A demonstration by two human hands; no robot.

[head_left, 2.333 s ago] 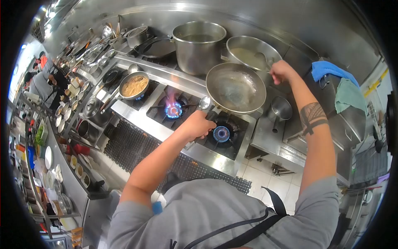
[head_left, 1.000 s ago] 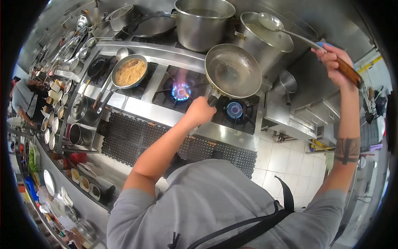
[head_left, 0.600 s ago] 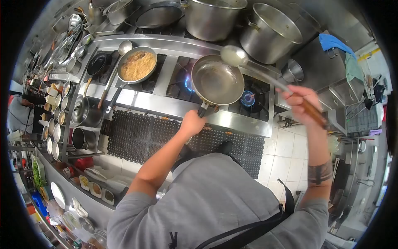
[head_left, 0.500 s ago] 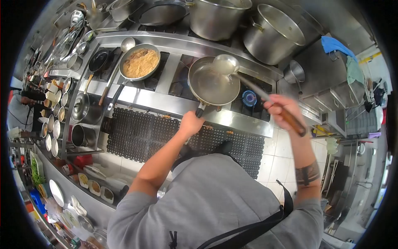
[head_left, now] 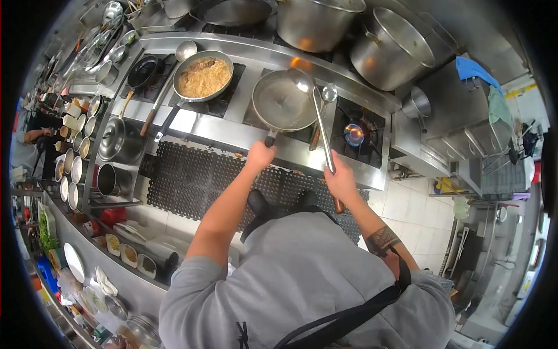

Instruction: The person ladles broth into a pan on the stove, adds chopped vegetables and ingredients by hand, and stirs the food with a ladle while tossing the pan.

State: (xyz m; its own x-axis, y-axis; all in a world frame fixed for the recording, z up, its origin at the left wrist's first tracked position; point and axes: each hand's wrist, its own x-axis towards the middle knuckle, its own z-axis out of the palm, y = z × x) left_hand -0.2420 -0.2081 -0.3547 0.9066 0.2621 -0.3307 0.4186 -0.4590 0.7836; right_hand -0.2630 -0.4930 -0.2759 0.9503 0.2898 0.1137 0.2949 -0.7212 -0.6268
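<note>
My left hand [head_left: 261,155] is wrapped round the black handle of a frying pan [head_left: 282,102], which sits tilted or flat over the middle of the range; I cannot tell which. The pan's grey inside looks nearly bare, with a wet shine. In my right hand [head_left: 340,179] is a long ladle [head_left: 321,125], gripped near its wooden end. The ladle's bowl is at the pan's far right rim, partly lost in glare. Just right of the ladle lies a large spoon [head_left: 329,93] with a wooden handle.
A lit burner [head_left: 354,134] shows flame at the right. Left of my pan, a second pan [head_left: 231,71] holds noodle-like food, beside another ladle [head_left: 186,50]. Large stockpots [head_left: 392,52] stand behind. Black rubber matting [head_left: 192,180] covers the floor.
My right hand has brought the ladle down and left, its shaft now steeper. The pan appears shifted left and up, and the large spoon has come into sight. The burner flame looks more orange.
</note>
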